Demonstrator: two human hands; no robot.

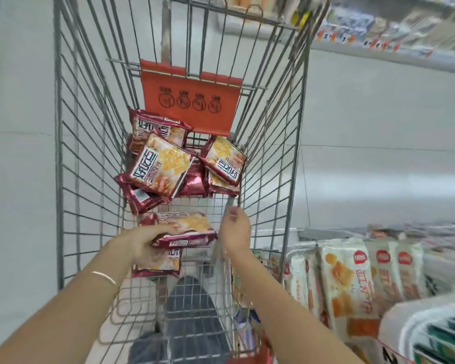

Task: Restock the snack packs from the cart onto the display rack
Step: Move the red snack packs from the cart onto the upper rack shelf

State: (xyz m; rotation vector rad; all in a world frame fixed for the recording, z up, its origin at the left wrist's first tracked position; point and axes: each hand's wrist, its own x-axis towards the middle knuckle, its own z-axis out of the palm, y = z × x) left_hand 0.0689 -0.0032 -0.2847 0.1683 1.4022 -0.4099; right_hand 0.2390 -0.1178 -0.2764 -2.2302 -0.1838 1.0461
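In the wire cart (59,153), the left hand (145,244) grips stacked red snack packs (188,231) near the near end. The right hand (236,231) hovers just beside them, fingers relaxed, empty. Other packs (163,164) lie piled at the far end.

Display rack (357,50) blurred; price labels (373,43) unreadable.

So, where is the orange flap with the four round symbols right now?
In the head view the orange flap hangs at centre, on the far end of the wire cart, just above the pile of red snack packs.
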